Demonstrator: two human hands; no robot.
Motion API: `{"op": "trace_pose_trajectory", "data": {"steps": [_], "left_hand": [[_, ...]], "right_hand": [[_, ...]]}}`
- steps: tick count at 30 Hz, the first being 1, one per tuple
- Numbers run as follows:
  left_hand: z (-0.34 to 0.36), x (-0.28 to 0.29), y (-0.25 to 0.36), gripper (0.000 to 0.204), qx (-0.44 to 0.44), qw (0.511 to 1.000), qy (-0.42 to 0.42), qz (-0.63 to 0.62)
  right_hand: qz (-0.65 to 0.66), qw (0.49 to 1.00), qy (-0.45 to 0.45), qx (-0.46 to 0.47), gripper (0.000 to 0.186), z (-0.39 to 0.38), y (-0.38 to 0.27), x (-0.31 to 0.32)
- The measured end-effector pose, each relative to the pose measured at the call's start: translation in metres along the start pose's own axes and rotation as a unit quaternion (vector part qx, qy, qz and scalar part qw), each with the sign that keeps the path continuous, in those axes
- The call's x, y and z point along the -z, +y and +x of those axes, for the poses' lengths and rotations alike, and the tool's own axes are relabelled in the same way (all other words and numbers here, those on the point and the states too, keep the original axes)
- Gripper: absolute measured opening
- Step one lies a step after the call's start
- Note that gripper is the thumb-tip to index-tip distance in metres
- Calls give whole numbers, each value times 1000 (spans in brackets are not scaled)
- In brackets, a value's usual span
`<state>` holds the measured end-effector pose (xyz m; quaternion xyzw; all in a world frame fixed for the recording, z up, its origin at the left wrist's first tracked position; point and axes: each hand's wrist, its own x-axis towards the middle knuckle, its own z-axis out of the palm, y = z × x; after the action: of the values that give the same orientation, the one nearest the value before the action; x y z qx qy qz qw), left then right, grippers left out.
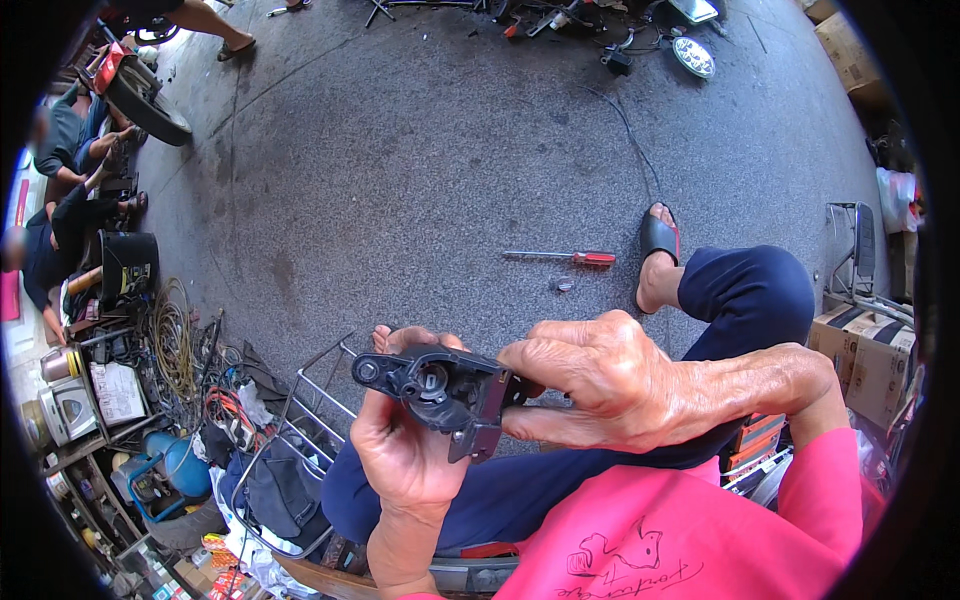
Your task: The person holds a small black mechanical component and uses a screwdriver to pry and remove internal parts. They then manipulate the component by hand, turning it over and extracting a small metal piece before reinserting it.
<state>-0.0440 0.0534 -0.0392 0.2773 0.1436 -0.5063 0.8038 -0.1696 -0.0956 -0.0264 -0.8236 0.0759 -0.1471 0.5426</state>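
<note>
A black plastic mechanical part [430,392] with a mounting lug at one end and a round recess in its middle is held over my lap. My left hand [408,462] cradles it from below and behind, its fingers wrapped round the far side. At the part's right end, the thumb and fingers of my right hand [605,380] pinch a dark piece; the fingertips are partly hidden, so I cannot tell whether that piece is separate. Farther off on the ground lies a screwdriver [592,259] with a red handle, and near it a small round piece [563,285].
Left of me stand a metal-framed chair [300,400], coiled cable [172,340] and a blue compressor tank [185,465]. People [75,225] sit at the far left by a red motorcycle's front wheel [145,100]. Loose parts and a round lamp [693,58] lie ahead; cardboard boxes [865,360] are on the right.
</note>
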Motion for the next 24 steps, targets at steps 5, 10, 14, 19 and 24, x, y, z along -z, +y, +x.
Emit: {"op": "trace_pose_trajectory", "data": {"steps": [5, 10, 14, 19, 24], "left_hand": [[-2, 1, -1, 33, -1, 1000, 23, 12], [-2, 5, 1, 37, 6, 1000, 2, -6], [-7, -3, 2, 40, -6, 998, 57, 9], [-9, -5, 4, 39, 5, 997, 61, 41], [-9, -4, 6, 40, -3, 998, 37, 57]], "right_hand": [[-6, 999, 28, 27, 36, -1, 3, -1], [-2, 999, 32, 30, 37, 0, 3, -2], [7, 998, 39, 47, 37, 2, 4, 0], [12, 998, 33, 53, 38, 2, 3, 1], [7, 997, 30, 64, 39, 2, 2, 2]]}}
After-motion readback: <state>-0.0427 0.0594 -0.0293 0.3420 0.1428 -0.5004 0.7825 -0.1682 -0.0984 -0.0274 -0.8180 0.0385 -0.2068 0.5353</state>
